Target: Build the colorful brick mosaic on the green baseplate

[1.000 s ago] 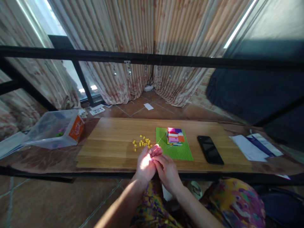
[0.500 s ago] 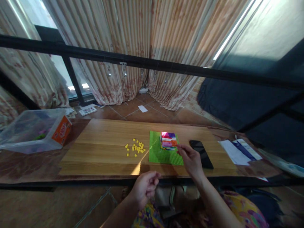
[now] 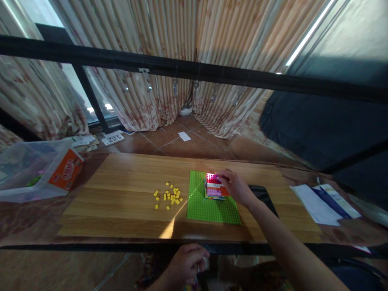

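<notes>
A block of stacked toy bricks (image 3: 216,189), with stripes of red, white, orange, pink and purple on top, stands on a green studded baseplate (image 3: 198,208). My right hand (image 3: 235,186) reaches over its right side, fingertips pinched together at the far right part of the top. Whatever is between those fingertips is too small to make out. My left hand (image 3: 189,262) hangs in front of the table's near edge, its fingers curled in; their inside is hidden. Left of the baseplate, several small yellow bricks (image 3: 173,198) lie scattered on the wooden board (image 3: 121,202).
A black phone or tablet (image 3: 264,198) lies right of the baseplate, partly behind my right arm. Papers (image 3: 317,204) lie at the far right. A clear plastic box (image 3: 27,161) with an orange label stands at the left. A dark rail (image 3: 182,68) crosses beyond the table.
My right hand has moved from the stack's near right side to its far right top. My left hand has dropped lower, below the table edge. The view has shifted slightly.
</notes>
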A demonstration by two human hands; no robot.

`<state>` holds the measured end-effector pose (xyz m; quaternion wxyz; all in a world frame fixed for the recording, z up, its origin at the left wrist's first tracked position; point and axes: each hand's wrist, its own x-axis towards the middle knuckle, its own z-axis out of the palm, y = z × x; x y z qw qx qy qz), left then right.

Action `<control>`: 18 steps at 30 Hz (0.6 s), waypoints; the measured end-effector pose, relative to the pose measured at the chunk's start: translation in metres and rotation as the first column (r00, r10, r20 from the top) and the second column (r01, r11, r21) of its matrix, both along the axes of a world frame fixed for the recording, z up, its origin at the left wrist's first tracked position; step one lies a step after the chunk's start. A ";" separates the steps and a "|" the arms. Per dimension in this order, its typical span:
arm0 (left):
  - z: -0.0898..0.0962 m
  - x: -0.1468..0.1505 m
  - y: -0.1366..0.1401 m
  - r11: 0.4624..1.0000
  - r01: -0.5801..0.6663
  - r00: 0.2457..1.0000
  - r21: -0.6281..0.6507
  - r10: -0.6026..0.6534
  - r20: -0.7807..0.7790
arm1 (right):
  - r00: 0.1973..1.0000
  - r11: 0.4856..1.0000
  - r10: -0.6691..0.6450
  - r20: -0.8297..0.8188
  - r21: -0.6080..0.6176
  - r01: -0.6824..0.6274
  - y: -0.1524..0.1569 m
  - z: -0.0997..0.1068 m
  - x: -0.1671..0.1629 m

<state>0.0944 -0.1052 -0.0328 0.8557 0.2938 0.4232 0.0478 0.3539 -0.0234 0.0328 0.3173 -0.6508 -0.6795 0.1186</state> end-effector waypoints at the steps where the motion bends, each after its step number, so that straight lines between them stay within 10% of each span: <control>1: 0.000 0.002 0.000 1.000 0.002 1.000 0.003 -0.002 0.010 | 1.000 1.000 0.017 0.012 -0.005 -0.017 0.002 0.000 0.000; 18: -0.010 0.001 -0.005 0.998 0.053 0.996 0.040 -0.056 0.071 | 0.952 0.990 0.137 0.273 -0.079 -0.120 0.021 0.011 0.001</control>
